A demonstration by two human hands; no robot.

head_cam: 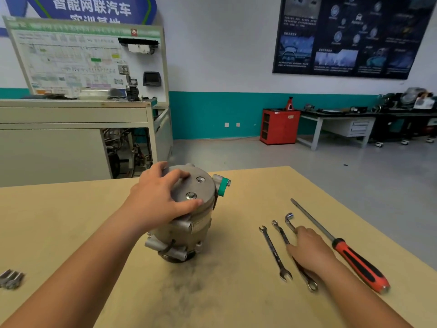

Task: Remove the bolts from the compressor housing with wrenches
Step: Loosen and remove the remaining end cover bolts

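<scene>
Centre frame, the compressor housing [189,223] stands on the table [71,221], a bolt [191,195] seated in its top; the left hand [160,197] presses on it, fingers spread. Lower right, the right hand [309,252] lies over the wrenches [274,252], and I can't tell if it grips one; choosing looks underway, seating one on that bolt comes next

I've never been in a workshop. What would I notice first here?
The grey compressor stands on the table, with the left hand resting on its top. To its right lie wrenches, partly under the right hand, and a screwdriver with a bright red handle.
</scene>
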